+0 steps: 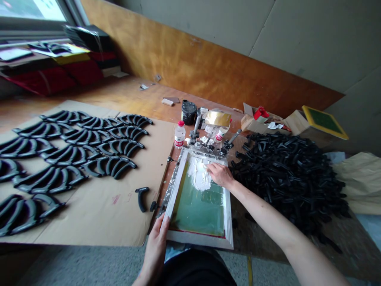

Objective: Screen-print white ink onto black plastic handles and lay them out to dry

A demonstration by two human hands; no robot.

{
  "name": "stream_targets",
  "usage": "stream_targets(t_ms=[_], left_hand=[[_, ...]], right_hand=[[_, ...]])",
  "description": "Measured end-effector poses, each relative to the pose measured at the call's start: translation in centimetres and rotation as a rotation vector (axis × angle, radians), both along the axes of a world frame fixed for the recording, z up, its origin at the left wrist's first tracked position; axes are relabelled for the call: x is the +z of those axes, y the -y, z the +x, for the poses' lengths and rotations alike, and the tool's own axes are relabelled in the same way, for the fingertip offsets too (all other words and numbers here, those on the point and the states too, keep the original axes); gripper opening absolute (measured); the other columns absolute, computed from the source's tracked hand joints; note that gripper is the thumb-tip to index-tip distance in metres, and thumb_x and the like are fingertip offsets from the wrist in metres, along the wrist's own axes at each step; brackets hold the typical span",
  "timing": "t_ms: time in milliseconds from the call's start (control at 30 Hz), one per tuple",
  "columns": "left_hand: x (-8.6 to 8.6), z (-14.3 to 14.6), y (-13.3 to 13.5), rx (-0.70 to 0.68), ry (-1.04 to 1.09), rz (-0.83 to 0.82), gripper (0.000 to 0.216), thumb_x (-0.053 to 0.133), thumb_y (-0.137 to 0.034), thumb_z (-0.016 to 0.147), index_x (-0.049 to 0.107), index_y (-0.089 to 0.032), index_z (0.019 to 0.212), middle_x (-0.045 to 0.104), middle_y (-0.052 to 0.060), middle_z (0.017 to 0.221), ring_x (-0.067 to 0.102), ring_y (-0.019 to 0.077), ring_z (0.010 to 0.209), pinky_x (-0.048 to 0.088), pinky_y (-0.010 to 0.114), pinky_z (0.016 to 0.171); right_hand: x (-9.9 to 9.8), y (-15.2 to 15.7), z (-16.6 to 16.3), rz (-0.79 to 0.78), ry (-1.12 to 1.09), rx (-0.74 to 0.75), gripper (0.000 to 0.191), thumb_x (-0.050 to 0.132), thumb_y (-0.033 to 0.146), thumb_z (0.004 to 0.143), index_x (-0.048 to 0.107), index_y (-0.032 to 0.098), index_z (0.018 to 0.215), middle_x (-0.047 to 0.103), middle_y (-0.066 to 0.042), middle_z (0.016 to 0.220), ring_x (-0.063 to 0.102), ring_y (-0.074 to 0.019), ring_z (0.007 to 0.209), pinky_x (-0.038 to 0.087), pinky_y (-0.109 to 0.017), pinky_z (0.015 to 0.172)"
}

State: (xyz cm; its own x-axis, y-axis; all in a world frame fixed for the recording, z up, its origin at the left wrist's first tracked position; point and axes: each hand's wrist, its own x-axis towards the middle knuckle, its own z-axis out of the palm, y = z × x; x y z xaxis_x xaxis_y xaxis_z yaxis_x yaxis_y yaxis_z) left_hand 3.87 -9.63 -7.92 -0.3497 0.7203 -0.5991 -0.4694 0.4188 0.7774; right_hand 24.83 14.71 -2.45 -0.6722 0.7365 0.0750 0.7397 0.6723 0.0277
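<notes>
A screen-printing frame (229, 222) with green mesh lies in front of me, held at its far end by a metal hinge clamp (210, 149). Thick white ink (200, 174) is smeared over the mesh's far part. My left hand (159, 234) grips the frame's near left side, thumb on top. Over the ink's right edge, my right hand (219, 174) is closed; whatever its fingers hold is hidden. Left of the frame, one black curved handle (142, 199) lies alone on a cardboard sheet (119, 214).
Rows of black curved handles (59, 153) cover the cardboard's left part. A large heap of black handles (291, 182) lies right of the frame. Behind stand a red-capped bottle (179, 137), a black tub (188, 113), a roll of tape (218, 118) and an open box (248, 121).
</notes>
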Motion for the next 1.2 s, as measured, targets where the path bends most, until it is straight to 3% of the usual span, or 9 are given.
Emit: stream_targets(t_ms=[200, 333, 433, 533, 700, 900, 1067, 1200], left_hand=[[-0.6, -0.2, 0.0, -0.035, -0.08, 0.015, 0.062, 0.07, -0.064, 0.072, 0.068, -0.019, 0.115, 0.074, 0.006, 0.102, 0.067, 0.0269, 0.098, 0.054, 0.032, 0.082], [-0.9, -0.3, -0.1, -0.044, -0.099, 0.024, 0.06, 0.069, -0.063, 0.073, 0.069, -0.019, 0.114, 0.074, 0.005, 0.098, 0.067, 0.0277, 0.097, 0.053, 0.033, 0.082], [-1.6, -0.3, -0.1, -0.035, -0.111, 0.009, 0.059, 0.07, -0.062, 0.073, 0.069, -0.02, 0.115, 0.074, 0.006, 0.103, 0.066, 0.0277, 0.099, 0.053, 0.032, 0.082], [-2.4, -0.4, 0.0, -0.034, -0.104, -0.007, 0.061, 0.07, -0.063, 0.073, 0.068, -0.021, 0.117, 0.073, 0.005, 0.112, 0.066, 0.0271, 0.102, 0.052, 0.03, 0.081], [-2.4, -0.4, 0.0, -0.029, -0.115, 0.004, 0.059, 0.071, -0.062, 0.071, 0.069, -0.021, 0.114, 0.073, 0.006, 0.111, 0.066, 0.0277, 0.102, 0.052, 0.03, 0.081], [-1.7, -0.2, 0.0, -0.01, -0.121, -0.014, 0.06, 0.072, -0.061, 0.07, 0.07, -0.021, 0.114, 0.074, 0.006, 0.103, 0.067, 0.0275, 0.095, 0.053, 0.032, 0.078], [-1.3, -0.2, 0.0, -0.047, -0.094, -0.015, 0.061, 0.07, -0.061, 0.073, 0.067, -0.021, 0.119, 0.073, 0.006, 0.105, 0.067, 0.0261, 0.094, 0.052, 0.031, 0.076], [-0.9, -0.2, -0.1, -0.039, -0.087, -0.017, 0.062, 0.07, -0.062, 0.073, 0.067, -0.02, 0.119, 0.074, 0.006, 0.101, 0.067, 0.0258, 0.092, 0.052, 0.031, 0.076]], right_hand=[[-0.4, -1.4, -1.6, 0.057, -0.026, -0.095, 0.014, 0.051, 0.015, 0.094, 0.063, 0.017, 0.101, 0.068, -0.008, 0.096, 0.062, -0.0196, 0.09, 0.044, -0.027, 0.075], [-1.0, -1.5, -1.8, 0.048, -0.02, -0.021, 0.016, 0.051, 0.012, 0.092, 0.063, 0.017, 0.1, 0.068, -0.009, 0.097, 0.061, -0.0195, 0.09, 0.044, -0.027, 0.076], [-0.6, -1.6, -0.3, 0.003, -0.037, 0.048, 0.014, 0.053, 0.013, 0.09, 0.063, 0.018, 0.098, 0.068, -0.007, 0.095, 0.061, -0.0189, 0.09, 0.043, -0.027, 0.078], [-0.5, -1.9, 0.0, 0.008, -0.054, -0.038, 0.012, 0.055, 0.015, 0.089, 0.063, 0.018, 0.098, 0.069, -0.006, 0.094, 0.063, -0.0186, 0.087, 0.043, -0.026, 0.076], [-1.8, -2.1, -3.2, 0.062, -0.056, -0.147, 0.013, 0.052, 0.014, 0.092, 0.062, 0.017, 0.1, 0.069, -0.009, 0.095, 0.063, -0.0199, 0.087, 0.044, -0.027, 0.075], [-2.2, -2.6, -6.1, 0.033, -0.125, 0.004, 0.018, 0.05, 0.011, 0.093, 0.064, 0.017, 0.101, 0.07, -0.008, 0.098, 0.062, -0.0194, 0.091, 0.045, -0.027, 0.078], [-1.5, -3.5, -3.2, -0.045, -0.205, 0.163, 0.024, 0.053, 0.005, 0.088, 0.067, 0.02, 0.101, 0.071, -0.004, 0.104, 0.063, -0.0166, 0.096, 0.045, -0.025, 0.083], [-0.2, -3.6, -0.1, -0.06, -0.18, 0.14, 0.022, 0.057, 0.006, 0.086, 0.069, 0.021, 0.097, 0.071, -0.003, 0.097, 0.064, -0.0161, 0.091, 0.044, -0.023, 0.078]])
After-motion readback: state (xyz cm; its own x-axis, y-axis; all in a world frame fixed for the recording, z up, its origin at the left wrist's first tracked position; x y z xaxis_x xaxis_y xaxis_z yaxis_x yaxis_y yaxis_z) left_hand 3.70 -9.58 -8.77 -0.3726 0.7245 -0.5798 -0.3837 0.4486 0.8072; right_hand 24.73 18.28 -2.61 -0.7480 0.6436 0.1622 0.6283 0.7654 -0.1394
